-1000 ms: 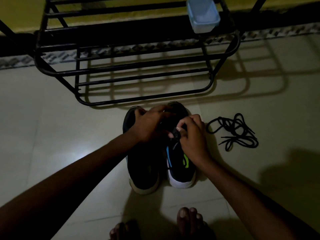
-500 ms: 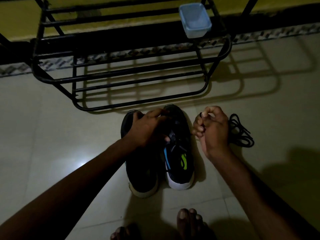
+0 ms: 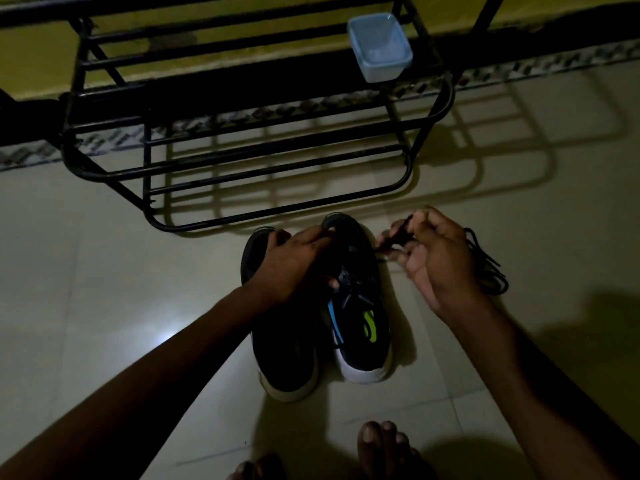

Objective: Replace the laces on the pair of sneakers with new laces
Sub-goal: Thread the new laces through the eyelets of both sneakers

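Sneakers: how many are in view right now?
2. The left sneaker lies partly under the left hand; the right sneaker, with green and blue marks, stands beside it. None seems hidden.

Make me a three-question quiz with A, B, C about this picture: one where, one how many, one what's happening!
1. Where is the blue box? A on the rack; B on the floor; C on a chair.
2. How many sneakers are there? A one; B two; C four.
3. What is the right hand doing? A lying flat; B lifting the box; C pinching a black lace.
Answers: 1 A, it sits on the rack's bars. 2 B, a pair stands side by side. 3 C, it nips the lace.
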{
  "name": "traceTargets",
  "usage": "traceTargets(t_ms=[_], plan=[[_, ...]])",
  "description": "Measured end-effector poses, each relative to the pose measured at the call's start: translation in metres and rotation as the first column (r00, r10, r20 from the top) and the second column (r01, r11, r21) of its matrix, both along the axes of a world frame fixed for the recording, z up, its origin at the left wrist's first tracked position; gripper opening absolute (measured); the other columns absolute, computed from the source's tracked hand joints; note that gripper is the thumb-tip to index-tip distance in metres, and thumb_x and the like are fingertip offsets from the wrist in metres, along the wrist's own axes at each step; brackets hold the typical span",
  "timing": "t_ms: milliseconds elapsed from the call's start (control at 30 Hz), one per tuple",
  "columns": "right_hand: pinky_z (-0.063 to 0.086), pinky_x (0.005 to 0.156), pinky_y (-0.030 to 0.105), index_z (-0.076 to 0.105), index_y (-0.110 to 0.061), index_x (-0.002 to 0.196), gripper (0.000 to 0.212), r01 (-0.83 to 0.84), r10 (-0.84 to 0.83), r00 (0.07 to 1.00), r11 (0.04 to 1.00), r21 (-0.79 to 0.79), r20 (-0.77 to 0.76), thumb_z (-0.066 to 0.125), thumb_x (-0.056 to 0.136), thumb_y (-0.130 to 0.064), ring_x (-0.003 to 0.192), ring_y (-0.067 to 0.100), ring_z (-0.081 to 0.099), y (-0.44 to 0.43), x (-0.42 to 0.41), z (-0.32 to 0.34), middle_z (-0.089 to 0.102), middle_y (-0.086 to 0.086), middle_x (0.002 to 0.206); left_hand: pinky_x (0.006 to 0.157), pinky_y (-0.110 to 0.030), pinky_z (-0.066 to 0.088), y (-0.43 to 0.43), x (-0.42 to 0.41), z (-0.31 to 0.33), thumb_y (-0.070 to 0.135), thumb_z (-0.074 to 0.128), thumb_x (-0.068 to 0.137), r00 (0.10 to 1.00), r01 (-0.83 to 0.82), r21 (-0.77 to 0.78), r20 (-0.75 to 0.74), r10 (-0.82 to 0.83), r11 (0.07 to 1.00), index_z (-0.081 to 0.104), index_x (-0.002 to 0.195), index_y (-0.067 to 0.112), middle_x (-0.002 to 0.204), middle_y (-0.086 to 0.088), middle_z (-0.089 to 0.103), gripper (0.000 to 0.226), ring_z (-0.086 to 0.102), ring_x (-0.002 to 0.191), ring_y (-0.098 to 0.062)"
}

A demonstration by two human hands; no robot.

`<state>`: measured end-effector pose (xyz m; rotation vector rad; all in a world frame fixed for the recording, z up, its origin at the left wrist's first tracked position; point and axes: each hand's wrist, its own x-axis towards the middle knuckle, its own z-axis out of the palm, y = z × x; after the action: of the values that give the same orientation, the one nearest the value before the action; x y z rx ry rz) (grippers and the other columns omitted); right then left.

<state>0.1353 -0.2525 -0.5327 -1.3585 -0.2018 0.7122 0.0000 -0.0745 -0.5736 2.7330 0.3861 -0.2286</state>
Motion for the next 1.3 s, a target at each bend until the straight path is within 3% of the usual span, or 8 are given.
traceTargets(t_ms=[67,167,300,533,800,967,1133,1300], plan=[[0.034,0.05,0.028,0.044,-0.014,0.075,0.033,-0.018,0.011,0.996,0.997,-0.071,-0.093,0.039,0.108,-0.02,0.043,0.013,0.041,-0.001,0.001,0.003,0.05,0.005,0.062,0.106,-0.042,0.019,-0.001,0.0,0.001,0.061,0.068,0.083,1.0,0.006,0.01,0.001,-0.006,1.0,0.041,0.149,0.038,0.158,0.012,0.032,0.076,0.035,0.142,-0.013],[0.039,0.049,0.028,0.048,-0.018,0.08,0.028,-0.082,0.429,0.741,0.821,-0.564,0.517,0.064,0.096,-0.034,0.05,0.008,0.047,-0.013,0.013,-0.002,0.054,-0.002,0.065,0.107,-0.044,0.019,-0.001,0.0,0.002,0.062,0.067,0.083,1.0,0.011,0.018,-0.003,-0.011,1.0,0.041,0.149,0.04,0.159,0.012,0.031,0.075,0.034,0.143,-0.013],[0.054,0.065,0.03,0.07,-0.031,0.085,0.012,-0.127,0.876,0.392,0.353,-0.927,0.28,0.077,0.083,-0.04,0.072,0.018,0.063,-0.016,0.016,0.007,0.061,-0.004,0.073,0.106,-0.044,0.02,-0.001,0.0,0.001,0.063,0.068,0.082,1.0,0.018,0.031,-0.001,-0.018,0.999,0.041,0.148,0.04,0.159,0.012,0.031,0.075,0.034,0.142,-0.013],[0.038,0.049,0.015,0.067,-0.004,0.064,0.029,-0.183,0.637,0.518,0.735,-0.653,0.571,0.072,0.089,-0.019,0.055,0.012,0.054,-0.021,0.005,0.064,0.056,0.009,0.056,0.111,-0.056,0.016,-0.003,0.002,0.005,0.065,0.064,0.083,0.998,0.067,0.184,-0.03,-0.062,0.981,0.033,0.155,0.031,0.155,0.007,0.033,0.085,0.033,0.145,-0.015],[0.05,0.057,0.019,0.077,-0.019,0.081,0.007,-0.321,0.524,0.725,0.831,-0.454,0.447,0.076,0.087,-0.016,0.055,0.007,0.066,-0.023,-0.014,0.068,0.071,-0.002,0.063,0.103,-0.057,0.028,-0.012,-0.001,0.023,0.041,0.076,0.081,0.994,0.075,-0.153,0.089,-0.062,0.985,0.035,0.148,0.045,0.153,0.003,0.027,0.079,0.025,0.14,-0.029],[0.058,0.062,0.029,0.078,-0.013,0.089,0.007,-0.456,0.589,0.729,0.798,-0.395,0.348,0.078,0.084,-0.009,0.06,0.023,0.07,-0.02,-0.017,0.08,0.075,0.002,0.072,0.088,-0.045,0.042,-0.021,-0.005,0.039,0.042,0.063,0.085,0.968,0.088,-0.204,0.249,-0.035,0.975,0.065,0.116,0.031,0.117,-0.001,0.045,0.033,0.045,0.11,-0.022],[0.05,0.048,0.029,0.069,-0.013,0.096,0.014,-0.616,0.738,0.656,0.643,-0.454,0.155,0.078,0.085,-0.01,0.045,0.026,0.059,-0.024,-0.025,0.085,0.078,0.003,0.08,0.086,-0.035,0.057,-0.013,-0.015,0.053,-0.005,0.06,0.092,0.966,-0.085,-0.711,0.113,0.234,0.698,0.067,0.103,0.003,0.099,-0.01,0.072,0.015,0.07,0.095,-0.019],[0.056,0.057,0.036,0.063,-0.006,0.098,0.004,-0.8,0.892,0.451,0.396,-0.45,-0.017,0.062,0.098,-0.01,0.047,0.026,0.064,-0.026,-0.035,0.079,0.078,0.0,0.097,0.08,-0.035,0.063,-0.02,-0.02,0.082,-0.008,0.046,0.097,0.837,-0.362,-0.932,-0.32,0.443,0.01,0.064,0.103,-0.011,0.099,-0.027,0.071,0.019,0.074,0.089,-0.032]])
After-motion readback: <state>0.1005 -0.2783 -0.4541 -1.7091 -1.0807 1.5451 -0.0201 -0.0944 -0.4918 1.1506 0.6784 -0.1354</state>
